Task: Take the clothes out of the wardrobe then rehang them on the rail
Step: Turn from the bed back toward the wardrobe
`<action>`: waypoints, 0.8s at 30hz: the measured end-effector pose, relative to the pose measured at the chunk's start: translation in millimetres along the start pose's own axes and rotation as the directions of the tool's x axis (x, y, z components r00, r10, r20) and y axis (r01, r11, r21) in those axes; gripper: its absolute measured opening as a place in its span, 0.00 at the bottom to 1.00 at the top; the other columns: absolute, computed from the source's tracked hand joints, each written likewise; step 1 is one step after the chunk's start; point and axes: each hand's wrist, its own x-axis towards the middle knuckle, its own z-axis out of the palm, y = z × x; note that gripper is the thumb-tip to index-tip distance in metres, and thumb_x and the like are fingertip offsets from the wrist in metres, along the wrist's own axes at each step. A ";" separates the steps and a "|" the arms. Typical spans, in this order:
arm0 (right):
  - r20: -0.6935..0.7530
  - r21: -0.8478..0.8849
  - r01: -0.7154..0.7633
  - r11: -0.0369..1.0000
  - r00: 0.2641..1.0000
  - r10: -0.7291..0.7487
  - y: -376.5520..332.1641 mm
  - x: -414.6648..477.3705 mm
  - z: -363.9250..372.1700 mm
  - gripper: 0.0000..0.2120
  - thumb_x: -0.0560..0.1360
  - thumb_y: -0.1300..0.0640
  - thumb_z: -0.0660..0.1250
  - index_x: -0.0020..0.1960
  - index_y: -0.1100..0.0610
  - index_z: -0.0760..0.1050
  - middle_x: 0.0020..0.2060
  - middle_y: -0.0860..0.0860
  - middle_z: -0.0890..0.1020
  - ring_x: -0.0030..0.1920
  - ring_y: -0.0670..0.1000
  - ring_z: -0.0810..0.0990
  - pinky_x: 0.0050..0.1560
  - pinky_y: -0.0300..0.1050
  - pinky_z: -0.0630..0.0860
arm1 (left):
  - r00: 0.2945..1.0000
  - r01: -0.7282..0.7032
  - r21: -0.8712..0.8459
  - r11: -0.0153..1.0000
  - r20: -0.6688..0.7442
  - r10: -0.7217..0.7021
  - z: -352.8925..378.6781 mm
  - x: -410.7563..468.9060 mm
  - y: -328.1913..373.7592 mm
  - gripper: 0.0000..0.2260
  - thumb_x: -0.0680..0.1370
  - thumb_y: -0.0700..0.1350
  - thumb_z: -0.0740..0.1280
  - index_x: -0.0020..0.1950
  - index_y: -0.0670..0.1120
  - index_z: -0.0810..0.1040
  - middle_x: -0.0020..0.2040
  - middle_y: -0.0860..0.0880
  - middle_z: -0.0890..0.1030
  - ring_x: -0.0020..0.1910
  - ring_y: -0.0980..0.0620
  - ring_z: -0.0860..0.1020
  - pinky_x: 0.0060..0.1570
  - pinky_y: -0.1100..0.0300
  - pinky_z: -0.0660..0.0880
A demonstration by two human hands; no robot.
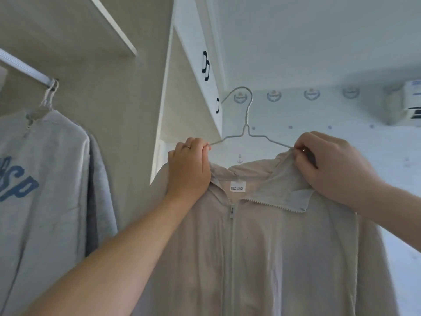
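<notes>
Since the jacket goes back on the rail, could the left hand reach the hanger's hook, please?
Probably yes: the hook stands bare just above the left hand, nothing between them, though its grip on the hanger arm must first let go.

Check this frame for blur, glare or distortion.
Head view: soft, even light, no glare; the label on the jacket is legible; the hoodie at the left edge looks stretched by the wide lens; the hanger is faint against the pale wall.

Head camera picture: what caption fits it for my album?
Left hand and right hand hold a beige jacket on a wire hanger, near a grey hoodie on the rail.
</notes>
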 end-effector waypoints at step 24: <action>0.425 -0.405 -0.430 0.807 0.693 0.582 242.8 -298.2 97.0 0.06 0.78 0.51 0.61 0.48 0.49 0.76 0.41 0.44 0.77 0.42 0.51 0.75 0.41 0.47 0.74 | 0.838 0.294 -0.383 0.876 0.544 -0.043 384.0 -351.0 149.2 0.11 0.82 0.45 0.56 0.52 0.44 0.78 0.50 0.46 0.80 0.50 0.40 0.76 0.53 0.49 0.67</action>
